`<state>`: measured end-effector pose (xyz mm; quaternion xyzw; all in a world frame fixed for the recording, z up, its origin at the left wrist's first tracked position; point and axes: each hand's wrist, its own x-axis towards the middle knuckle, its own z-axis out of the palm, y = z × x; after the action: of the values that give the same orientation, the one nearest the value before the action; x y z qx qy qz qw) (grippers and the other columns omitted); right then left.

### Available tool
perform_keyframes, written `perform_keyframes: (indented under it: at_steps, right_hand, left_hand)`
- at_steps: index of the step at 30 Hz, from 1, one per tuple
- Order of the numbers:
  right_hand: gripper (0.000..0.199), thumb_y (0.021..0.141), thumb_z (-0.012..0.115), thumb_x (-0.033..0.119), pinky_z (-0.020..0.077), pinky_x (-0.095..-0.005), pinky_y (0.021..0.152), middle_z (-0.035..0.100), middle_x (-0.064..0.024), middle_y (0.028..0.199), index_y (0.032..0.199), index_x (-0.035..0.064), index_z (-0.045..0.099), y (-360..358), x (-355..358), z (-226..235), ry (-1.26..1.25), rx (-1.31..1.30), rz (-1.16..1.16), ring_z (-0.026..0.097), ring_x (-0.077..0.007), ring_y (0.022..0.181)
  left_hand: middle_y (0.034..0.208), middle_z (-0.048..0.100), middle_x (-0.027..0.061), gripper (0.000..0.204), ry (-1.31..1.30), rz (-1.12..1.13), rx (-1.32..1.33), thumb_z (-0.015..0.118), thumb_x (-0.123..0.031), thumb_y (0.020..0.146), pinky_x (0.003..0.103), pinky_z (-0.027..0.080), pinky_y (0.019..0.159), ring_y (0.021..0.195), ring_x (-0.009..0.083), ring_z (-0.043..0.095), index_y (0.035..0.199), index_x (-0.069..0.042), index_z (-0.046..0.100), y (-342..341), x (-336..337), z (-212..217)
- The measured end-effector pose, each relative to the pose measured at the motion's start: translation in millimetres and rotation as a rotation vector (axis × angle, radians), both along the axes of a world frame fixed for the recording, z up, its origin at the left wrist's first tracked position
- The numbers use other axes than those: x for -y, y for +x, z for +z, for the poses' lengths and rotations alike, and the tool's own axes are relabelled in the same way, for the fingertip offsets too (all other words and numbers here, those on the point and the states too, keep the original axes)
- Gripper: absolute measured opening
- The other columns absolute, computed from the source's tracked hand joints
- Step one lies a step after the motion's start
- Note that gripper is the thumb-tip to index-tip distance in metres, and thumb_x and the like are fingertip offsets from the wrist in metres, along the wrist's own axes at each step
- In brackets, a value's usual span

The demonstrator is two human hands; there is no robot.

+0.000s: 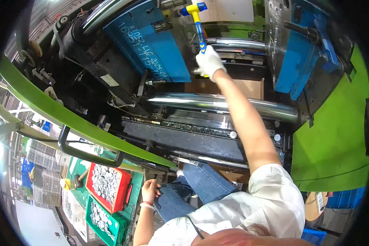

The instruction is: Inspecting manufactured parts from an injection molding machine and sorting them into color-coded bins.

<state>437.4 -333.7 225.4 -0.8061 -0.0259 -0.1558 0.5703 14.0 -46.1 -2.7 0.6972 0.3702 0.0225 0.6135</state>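
My right hand, in a white glove, is closed around the lower handle of a yellow and blue mallet. The arm reaches far forward between two mould halves of a large machine. The mallet's head points up, close to the edge of the left blue mould half. Opposite it, on the right, stands the other blue mould half. My left hand is bare, with a band at the wrist. Its fingers are curled in beside my knee, and no object shows in them.
Thick steel tie bars cross the machine under my right arm. A green guard rail with a black handle runs along the left. Beyond it, a red tray and a green tray hold many small grey parts. A green panel stands at right.
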Motion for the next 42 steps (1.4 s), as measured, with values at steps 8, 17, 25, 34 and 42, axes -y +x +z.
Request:
perform_keyframes:
  at_steps: [8, 17, 25, 34, 42]
  right_hand:
    - [0.018, 0.089, 0.051, 0.012, 0.0479, -0.0330, 0.036, 0.051, -0.0073, 0.057, 0.098, 0.0001, 0.041, -21.2, 35.8, -43.6, 0.749, 0.188, -0.095, 0.053, -0.0174, 0.039]
    - [0.008, 0.085, 0.055, 0.012, 0.0451, -0.0342, 0.038, 0.047, -0.0033, 0.056, 0.081, 0.0062, 0.051, -56.0, -6.5, -36.4, 0.423, -0.267, 0.271, 0.051, -0.0190, 0.041]
    - [0.018, 0.089, 0.049, 0.011, 0.0464, -0.0363, 0.037, 0.053, -0.0116, 0.066, 0.102, 0.0014, 0.043, -43.2, -0.1, -28.8, 0.884, 0.001, -0.144, 0.053, -0.0247, 0.040]
    - [0.011, 0.086, 0.051, 0.011, 0.0470, -0.0355, 0.036, 0.052, -0.0082, 0.052, 0.082, 0.0017, 0.047, -35.6, 31.6, -50.5, 0.372, -0.076, 0.008, 0.058, -0.0219, 0.040]
    - [0.008, 0.080, 0.054, 0.007, 0.0456, -0.0377, 0.040, 0.052, -0.0107, 0.054, 0.077, 0.0015, 0.049, 20.1, 5.7, -13.5, 0.488, -0.194, 0.082, 0.056, -0.0254, 0.043]
  left_hand:
    - [0.077, 0.065, 0.0092, 0.023, 0.019, 0.015, 0.007, 0.053, -0.024, 0.095, 0.021, 0.037, 0.034, 0.039, 0.0104, 0.051, 0.103, -0.003, 0.056, -4.2, -0.5, -3.3]
    - [0.078, 0.065, 0.0096, 0.022, -0.010, -0.035, 0.011, 0.053, -0.023, 0.095, 0.020, 0.039, 0.035, 0.041, 0.0104, 0.053, 0.104, -0.003, 0.056, -5.8, 3.5, -1.3]
    - [0.078, 0.065, 0.0090, 0.021, -0.021, -0.019, 0.063, 0.053, -0.023, 0.096, 0.020, 0.039, 0.036, 0.041, 0.0105, 0.053, 0.105, -0.004, 0.056, -11.0, -1.1, -4.1]
    - [0.077, 0.065, 0.0085, 0.022, -0.010, -0.016, 0.024, 0.054, -0.025, 0.095, 0.020, 0.038, 0.036, 0.041, 0.0105, 0.053, 0.103, -0.004, 0.057, -9.7, -2.8, -2.5]
    - [0.077, 0.065, 0.0094, 0.022, -0.018, 0.023, 0.060, 0.054, -0.024, 0.095, 0.020, 0.037, 0.035, 0.040, 0.0108, 0.052, 0.105, -0.004, 0.056, -10.0, -2.1, -1.4]
